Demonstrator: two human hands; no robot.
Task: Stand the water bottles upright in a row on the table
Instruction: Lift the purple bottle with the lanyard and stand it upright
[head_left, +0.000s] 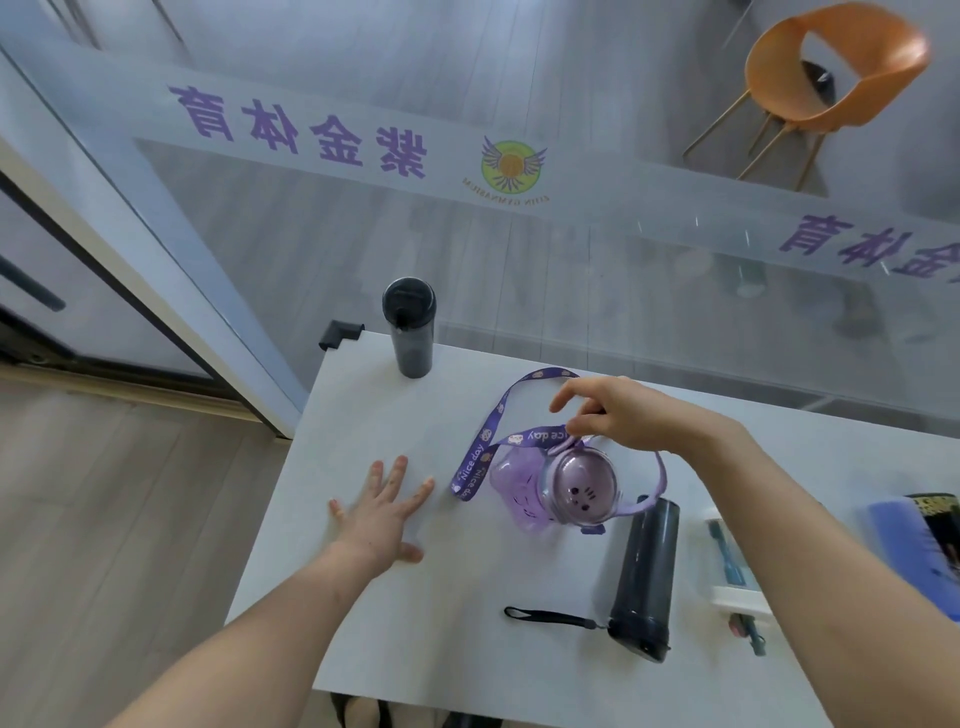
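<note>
A tall black bottle (410, 327) stands upright at the far left corner of the white table (395, 634). A purple cat-face bottle (556, 491) stands near the middle, its purple "Nice day" strap (485, 447) looping out behind it. My right hand (623, 415) hovers just behind its lid, fingers pinched on the strap near the lid. A dark grey bottle (649, 577) lies on its side at the right, its black wrist loop (550, 617) stretched left. My left hand (384, 514) rests flat on the table, fingers spread, holding nothing.
A white holder with a blue toothbrush (727, 561) and a blue-and-black item (924, 540) lie at the table's right edge. A glass wall with purple lettering runs behind the table. An orange chair (831, 78) stands beyond the glass. Wooden floor lies to the left.
</note>
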